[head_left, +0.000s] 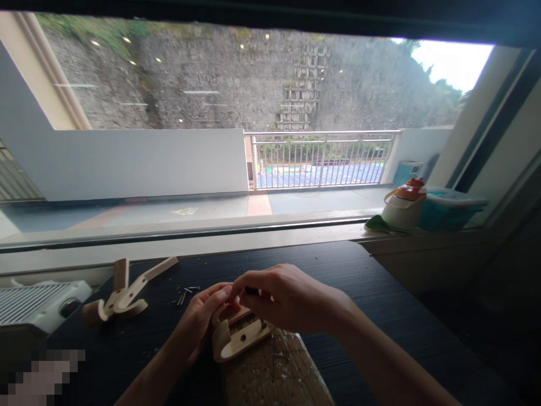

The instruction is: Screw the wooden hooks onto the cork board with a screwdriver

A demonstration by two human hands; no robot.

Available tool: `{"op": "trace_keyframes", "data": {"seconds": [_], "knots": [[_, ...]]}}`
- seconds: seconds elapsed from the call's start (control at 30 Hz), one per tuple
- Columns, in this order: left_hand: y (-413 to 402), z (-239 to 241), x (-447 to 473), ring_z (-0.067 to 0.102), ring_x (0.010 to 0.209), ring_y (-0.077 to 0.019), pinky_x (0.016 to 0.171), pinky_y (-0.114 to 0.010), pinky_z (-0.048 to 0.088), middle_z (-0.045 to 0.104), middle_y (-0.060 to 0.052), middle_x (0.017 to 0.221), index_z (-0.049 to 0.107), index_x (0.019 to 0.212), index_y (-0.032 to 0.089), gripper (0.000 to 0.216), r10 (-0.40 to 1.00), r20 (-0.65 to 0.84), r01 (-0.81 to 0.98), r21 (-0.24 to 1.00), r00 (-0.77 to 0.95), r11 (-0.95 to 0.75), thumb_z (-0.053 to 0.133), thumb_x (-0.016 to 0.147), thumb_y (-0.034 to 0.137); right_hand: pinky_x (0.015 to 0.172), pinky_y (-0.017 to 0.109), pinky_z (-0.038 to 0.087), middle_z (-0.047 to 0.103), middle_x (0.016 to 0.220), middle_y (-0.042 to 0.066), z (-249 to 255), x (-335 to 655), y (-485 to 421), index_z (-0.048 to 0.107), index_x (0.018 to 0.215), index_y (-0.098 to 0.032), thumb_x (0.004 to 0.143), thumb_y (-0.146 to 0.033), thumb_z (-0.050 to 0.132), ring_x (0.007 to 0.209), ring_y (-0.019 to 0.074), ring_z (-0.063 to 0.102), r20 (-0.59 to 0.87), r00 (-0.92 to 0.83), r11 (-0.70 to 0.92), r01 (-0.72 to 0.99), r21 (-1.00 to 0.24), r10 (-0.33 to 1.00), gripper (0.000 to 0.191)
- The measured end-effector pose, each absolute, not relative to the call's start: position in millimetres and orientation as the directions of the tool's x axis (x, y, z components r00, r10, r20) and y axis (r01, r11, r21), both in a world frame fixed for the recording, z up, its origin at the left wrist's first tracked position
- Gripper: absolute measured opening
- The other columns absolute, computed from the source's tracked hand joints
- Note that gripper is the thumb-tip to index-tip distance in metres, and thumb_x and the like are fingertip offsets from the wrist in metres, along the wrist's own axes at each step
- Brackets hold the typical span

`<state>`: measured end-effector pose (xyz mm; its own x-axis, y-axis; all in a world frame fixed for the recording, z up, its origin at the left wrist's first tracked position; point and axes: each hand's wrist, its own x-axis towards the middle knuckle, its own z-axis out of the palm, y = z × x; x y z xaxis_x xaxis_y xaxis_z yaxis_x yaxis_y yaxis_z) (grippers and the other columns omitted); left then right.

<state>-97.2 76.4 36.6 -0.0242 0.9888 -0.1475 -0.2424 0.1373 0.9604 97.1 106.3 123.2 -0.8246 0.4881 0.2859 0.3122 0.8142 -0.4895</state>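
Pale curved wooden pieces (245, 341) with round holes lie together on the far end of a worn wooden block (274, 372). My left hand (207, 307) is closed at their left side, its fingers against the wood and its thumb near the right hand's fingertips. Over the pieces bends my right hand (291, 296), its fingers curled round a small black thing (252, 291), mostly hidden, whose kind I cannot make out. The fingertips of both hands nearly meet. Several small screws or nails (183, 294) are scattered on the dark table left of my left hand.
More hook-shaped wooden pieces (127, 293) lie at the table's left. A white slatted appliance (42, 304) stands beside the table (355, 276). On the right of the window sill are a white bottle with an orange lid (403, 206) and a teal box (452, 211). A window spans the far side.
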Motion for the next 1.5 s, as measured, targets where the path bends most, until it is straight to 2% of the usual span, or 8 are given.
{"op": "trace_keyframes", "data": {"seconds": [0.23,0.47,0.6,0.73,0.9,1.13,1.3,1.5], "knots": [[77,38,-97,0.059,0.066,-0.0126,0.066,-0.021,0.047,0.064,-0.002,0.066,0.070,0.078,0.016,0.025,0.987,-0.147,-0.229,0.965,-0.059,0.130,0.070,0.069,0.039,0.057,0.022,0.031,0.063,0.067,-0.001,116,94,112,0.066,0.099,-0.022,0.086,-0.029,0.052,0.058,0.0094,0.053,0.339,-0.733,0.784,0.420,-0.457,0.590,0.020],[76,34,-99,0.057,0.062,-0.0104,0.060,-0.019,0.046,0.063,0.000,0.067,0.068,0.077,0.018,0.021,0.989,-0.147,-0.251,0.957,0.012,0.146,0.069,0.071,0.039,0.063,0.022,0.035,0.069,0.081,0.001,119,94,104,0.066,0.101,-0.023,0.085,-0.018,0.047,0.070,0.0116,0.058,0.356,-0.791,0.837,0.331,-0.435,0.498,0.025],[75,35,-98,0.056,0.062,-0.0102,0.060,-0.019,0.045,0.063,0.000,0.067,0.068,0.078,0.018,0.022,0.989,-0.148,-0.251,0.957,0.007,0.145,0.068,0.071,0.039,0.060,0.021,0.033,0.067,0.077,-0.001,121,95,104,0.066,0.099,-0.023,0.086,-0.019,0.047,0.064,0.0100,0.054,0.327,-0.804,0.828,0.324,-0.458,0.496,0.023],[76,37,-98,0.056,0.065,-0.0102,0.064,-0.019,0.046,0.063,0.000,0.068,0.068,0.075,0.017,0.021,0.989,-0.149,-0.233,0.962,0.000,0.145,0.067,0.073,0.038,0.057,0.021,0.030,0.064,0.069,-0.001,119,95,110,0.066,0.095,-0.023,0.086,-0.024,0.049,0.059,0.0088,0.049,0.353,-0.755,0.812,0.393,-0.432,0.553,0.019],[77,36,-99,0.057,0.070,-0.0112,0.073,-0.020,0.047,0.064,-0.001,0.068,0.070,0.084,0.016,0.027,0.991,-0.132,-0.207,0.970,-0.016,0.126,0.065,0.075,0.041,0.055,0.022,0.028,0.064,0.067,-0.001,116,95,113,0.065,0.090,-0.022,0.087,-0.025,0.046,0.056,0.0087,0.048,0.355,-0.694,0.773,0.495,-0.398,0.627,0.020],[75,34,-100,0.058,0.066,-0.0114,0.059,-0.018,0.045,0.064,0.000,0.069,0.069,0.077,0.018,0.025,0.990,-0.143,-0.232,0.963,0.002,0.140,0.070,0.069,0.042,0.061,0.021,0.032,0.068,0.083,-0.001,118,94,103,0.062,0.106,-0.027,0.084,-0.022,0.047,0.068,0.0097,0.054,0.360,-0.801,0.850,0.318,-0.420,0.478,0.027],[77,33,-100,0.056,0.062,-0.0090,0.060,-0.017,0.045,0.063,0.001,0.067,0.067,0.073,0.017,0.024,0.990,-0.141,-0.233,0.962,0.024,0.142,0.067,0.073,0.041,0.055,0.021,0.029,0.062,0.066,-0.004,119,95,107,0.064,0.100,-0.025,0.084,-0.022,0.048,0.055,0.0075,0.046,0.325,-0.793,0.823,0.352,-0.445,0.515,0.023],[78,34,-99,0.058,0.066,-0.0102,0.066,-0.018,0.046,0.065,0.000,0.066,0.068,0.074,0.016,0.024,0.989,-0.147,-0.227,0.964,-0.032,0.136,0.069,0.071,0.040,0.056,0.021,0.028,0.061,0.066,-0.003,114,94,113,0.064,0.093,-0.024,0.084,-0.024,0.049,0.058,0.0082,0.048,0.367,-0.734,0.803,0.406,-0.436,0.571,0.017]]}}
